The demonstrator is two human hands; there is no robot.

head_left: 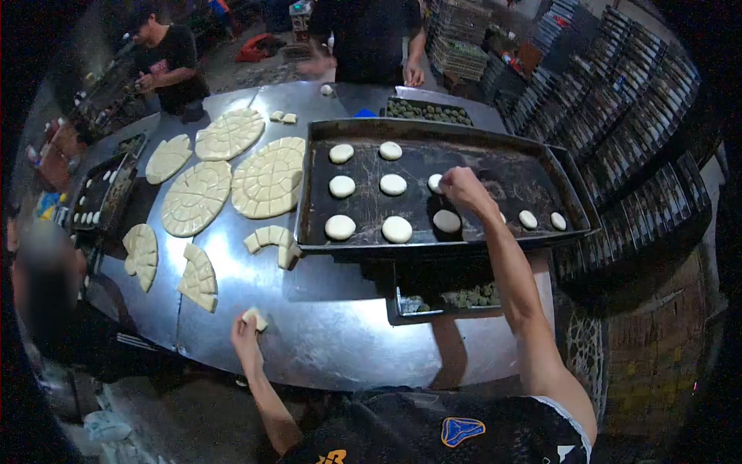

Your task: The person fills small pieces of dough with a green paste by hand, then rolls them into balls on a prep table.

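My right hand (462,188) reaches over the dark baking tray (495,143), its fingers closed on a round white dough piece (435,183) at the tray's surface. Other flat dough rounds (393,184) lie on the tray in rows, some partly behind my right forearm. Near the table's front edge, my left hand (246,329) pinches a small pale dough piece (256,319). A curved strip of cut dough (272,241) lies between that hand and the tray.
Large scored dough discs (197,198) and cut wedges (199,278) cover the metal table's (309,340) left part. Small trays with greenish lumps (429,111) sit behind and below the big tray. Co-workers (166,62) stand across and at left; stacked trays (618,100) stand right.
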